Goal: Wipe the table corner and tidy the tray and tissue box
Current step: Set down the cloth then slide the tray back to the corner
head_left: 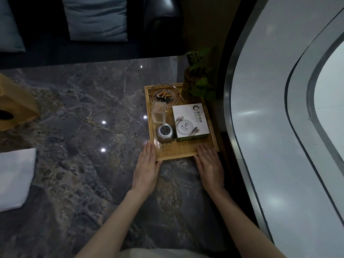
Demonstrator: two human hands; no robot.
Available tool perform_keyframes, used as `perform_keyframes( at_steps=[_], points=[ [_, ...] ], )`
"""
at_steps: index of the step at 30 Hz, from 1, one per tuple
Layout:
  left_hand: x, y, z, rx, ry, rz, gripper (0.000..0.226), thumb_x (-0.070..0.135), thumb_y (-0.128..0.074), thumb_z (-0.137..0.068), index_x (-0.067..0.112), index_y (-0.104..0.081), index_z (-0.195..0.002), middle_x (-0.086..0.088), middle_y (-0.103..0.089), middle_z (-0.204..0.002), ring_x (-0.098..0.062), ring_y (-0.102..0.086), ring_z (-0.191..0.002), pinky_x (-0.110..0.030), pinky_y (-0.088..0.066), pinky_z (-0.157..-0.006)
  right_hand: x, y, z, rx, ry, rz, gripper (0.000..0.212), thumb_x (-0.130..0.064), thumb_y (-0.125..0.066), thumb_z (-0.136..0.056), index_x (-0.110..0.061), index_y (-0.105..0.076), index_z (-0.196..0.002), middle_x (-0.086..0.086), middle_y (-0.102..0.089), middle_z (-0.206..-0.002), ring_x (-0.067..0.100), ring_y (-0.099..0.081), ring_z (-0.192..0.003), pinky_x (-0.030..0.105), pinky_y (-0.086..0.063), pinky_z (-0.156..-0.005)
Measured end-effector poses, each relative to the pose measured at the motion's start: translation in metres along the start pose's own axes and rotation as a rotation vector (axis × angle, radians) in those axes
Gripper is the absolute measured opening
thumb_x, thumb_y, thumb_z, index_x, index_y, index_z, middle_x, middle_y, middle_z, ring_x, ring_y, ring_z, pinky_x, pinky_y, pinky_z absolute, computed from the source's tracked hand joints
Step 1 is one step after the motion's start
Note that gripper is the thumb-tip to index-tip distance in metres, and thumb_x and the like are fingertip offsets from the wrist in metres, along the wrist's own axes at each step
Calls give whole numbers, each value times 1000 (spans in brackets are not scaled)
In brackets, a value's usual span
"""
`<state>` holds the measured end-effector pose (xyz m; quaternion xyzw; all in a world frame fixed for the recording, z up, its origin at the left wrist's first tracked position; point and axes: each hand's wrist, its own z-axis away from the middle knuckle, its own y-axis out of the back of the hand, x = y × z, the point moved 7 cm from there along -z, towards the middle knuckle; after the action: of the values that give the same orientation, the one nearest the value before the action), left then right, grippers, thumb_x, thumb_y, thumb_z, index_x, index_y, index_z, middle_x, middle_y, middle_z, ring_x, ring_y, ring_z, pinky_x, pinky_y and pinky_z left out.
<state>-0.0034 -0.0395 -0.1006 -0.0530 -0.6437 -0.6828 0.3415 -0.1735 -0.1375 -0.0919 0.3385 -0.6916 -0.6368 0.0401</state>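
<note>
Both grips released, flat: left hand (147, 165) and right hand (209, 164) are pressing the wooden tray's (178, 151) near corners on the marble worktop (83, 108).

Glossy marble table (83, 108); matt wooden tray (178, 153); glass ashtray (164, 94); white cloth (14, 177).

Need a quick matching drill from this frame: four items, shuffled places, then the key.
Items:
1. ashtray
2. white cloth
3. wooden tissue box
4. left hand

Places:
A. on the table's left edge, nearer the person
B. flat against the tray's near left corner
C. far end of the tray, holding cigarette butts
D. on the table's left edge, farther from the person

Pairs: 1-C, 2-A, 3-D, 4-B
</note>
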Motion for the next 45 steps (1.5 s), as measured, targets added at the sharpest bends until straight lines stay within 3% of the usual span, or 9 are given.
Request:
perform_keyframes(
  at_steps=[4, 19, 23, 29, 31, 34, 37, 41, 45],
  points=[
    [2, 2, 0, 13, 6, 40, 62, 34, -29, -97, 18, 16, -136, 4, 15, -148, -12, 7, -143, -27, 2, -117, -1, 1, 0, 11, -5, -19, 55, -35, -23, -100, 0, -62, -117, 16, -66, -119, 29, -59, -115, 34, -25, -109],
    [4, 4, 0, -31, 17, 30, 65, 31, -31, -98, 12, 14, -140, -6, 10, -155, -15, 6, -144, -26, 4, -115, -3, 3, 0, -33, -22, -53, 56, -36, -23, -100, 0, -63, -116, 16, -66, -118, 29, -60, -115, 33, -24, -109],
    [6, 7, 2, -47, 25, -20, 64, 32, -29, -98, 7, 8, -144, -10, 6, -157, -19, 4, -145, -28, 2, -117, -4, 5, -2, -41, -25, -14, 45, -29, -38, -92, 0, -66, -112, 16, -68, -115, 29, -62, -112, 34, -30, -109],
    [5, 14, -1, -120, 18, -78, 64, 37, -27, -98, 8, 3, -145, -10, 4, -157, -19, 1, -145, -31, -2, -117, -24, 5, -6, -323, -73, 159, 74, -47, -9, -89, -1, -47, -132, 16, -51, -138, 28, -39, -134, 43, -19, -115],
    [5, 18, -2, -150, 23, -41, 64, 39, -27, -97, 9, 1, -146, -9, 2, -158, -20, -3, -145, -32, -5, -117, -34, 6, -8, -396, -85, 229, 67, -47, -14, -94, -2, -42, -135, 16, -46, -142, 28, -35, -136, 42, -20, -115],
    [2, 35, -4, -172, 45, 59, 59, 39, -33, -96, 17, -12, -146, -11, -26, -153, -27, -36, -134, -40, -33, -107, -59, 13, -19, -423, -81, 209, 50, -41, -25, -98, -6, -55, -119, 14, -57, -127, 29, -47, -121, 40, -34, -103],
    [-12, 74, -8, -67, 60, 61, 48, 34, -39, -95, 18, -32, -139, -12, -62, -120, -29, -58, -107, -40, -45, -85, -96, 12, -33, -541, -38, 54, 52, -44, -24, -98, -11, -63, -105, 13, -65, -112, 28, -57, -105, 40, -45, -92],
    [-45, 135, -12, 55, 97, 99, 30, 35, -45, -92, 18, -62, -110, -9, -70, -106, -29, -62, -100, -39, -49, -82, -159, 7, -56, -678, -12, -106, 48, -47, -27, -97, -15, -62, -98, 9, -67, -101, 21, -62, -91, 36, -48, -79],
    [-99, 202, -11, 139, 184, 113, 28, 34, -49, -90, 14, -68, -94, -15, -71, -97, -33, -63, -95, -40, -50, -79, -236, 5, -90, -693, 93, -89, 46, -45, -30, -97, -13, -62, -106, 10, -66, -103, 26, -62, -97, 40, -49, -85]
  ],
)
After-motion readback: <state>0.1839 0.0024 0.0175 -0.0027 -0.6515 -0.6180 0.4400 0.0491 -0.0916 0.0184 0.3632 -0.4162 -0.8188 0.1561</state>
